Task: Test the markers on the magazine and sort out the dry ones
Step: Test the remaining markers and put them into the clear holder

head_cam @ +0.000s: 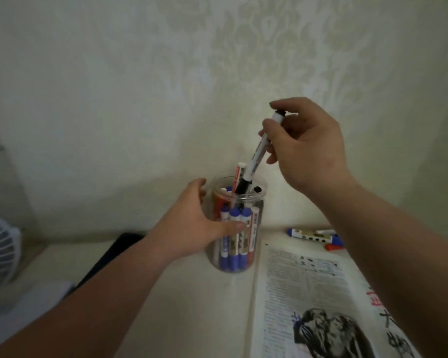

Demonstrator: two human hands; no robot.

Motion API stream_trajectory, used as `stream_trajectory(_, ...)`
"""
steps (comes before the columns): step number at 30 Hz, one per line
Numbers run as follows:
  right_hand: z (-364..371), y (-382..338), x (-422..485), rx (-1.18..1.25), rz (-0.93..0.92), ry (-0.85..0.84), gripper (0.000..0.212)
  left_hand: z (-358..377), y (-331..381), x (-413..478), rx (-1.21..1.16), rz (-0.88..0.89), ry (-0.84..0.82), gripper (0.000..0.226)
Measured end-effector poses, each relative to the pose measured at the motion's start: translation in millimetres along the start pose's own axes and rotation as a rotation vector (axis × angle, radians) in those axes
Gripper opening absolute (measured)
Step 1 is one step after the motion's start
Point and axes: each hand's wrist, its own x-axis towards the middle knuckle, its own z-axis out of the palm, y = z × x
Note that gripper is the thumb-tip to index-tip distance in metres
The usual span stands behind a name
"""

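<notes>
Over the jar (261, 195), right grip (308, 151) is pinching a black marker (259, 153), cap end dipping inside the rim, left grip (192, 226) is holding the jar wall; likely risk: slanted marker jamming on the red marker (239, 174) and tipping the jar.

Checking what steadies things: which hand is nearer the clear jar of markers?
Left. The left hand grips the clear jar at its side; the right hand is above it, to the right, holding a black-capped marker whose lower end reaches the jar's mouth.
</notes>
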Motion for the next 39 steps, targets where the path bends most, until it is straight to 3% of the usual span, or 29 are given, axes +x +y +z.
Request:
stream_trajectory(3,10,11,-3,-0.064,0.025,-0.088,0.019,14,-3,14,-0.134,0.076,-0.13,0.076)
stream_trajectory(11,-6,13,8,-0.3,-0.174,-0.083,0.022,36,-3,12,-0.168,0.169,-0.091,0.077)
stream_trajectory(16,-11,17,-6,-0.117,-0.006,-0.242,0.016,43,-19,18,-0.263,0.137,-0.053,0.092)
stream_trajectory(21,-4,34,-10,-0.384,-0.133,-0.198,0.023,44,-20,18,-0.305,0.147,-0.148,0.093)
stream_trajectory(25,-1,21,-27,-0.064,-0.021,-0.413,0.029,43,-15,11,-0.218,0.212,-0.104,0.087)
stream_trajectory(27,-1,20,-29,-0.043,-0.027,-0.343,0.023,44,-6,8,-0.06,0.267,-0.048,0.09)
stream_trajectory(29,-10,30,-18,-0.244,0.013,-0.16,0.017,44,0,7,0.08,0.287,0.018,0.093)
stream_trajectory(31,-21,41,-20,-0.323,0.098,-0.105,0.019,45,2,9,0.09,0.266,0.033,0.095)
stream_trajectory(34,-23,46,-43,-0.238,-0.067,-0.233,0.024,50,1,9,0.084,0.303,-0.013,0.101)
stream_trajectory(36,-20,51,-53,-0.279,-0.204,-0.371,0.027,52,2,8,-0.021,0.285,-0.025,0.093)
stream_trajectory(39,-23,63,-54,-0.415,-0.207,-0.342,0.033,53,5,10,-0.012,0.247,-0.014,0.09)
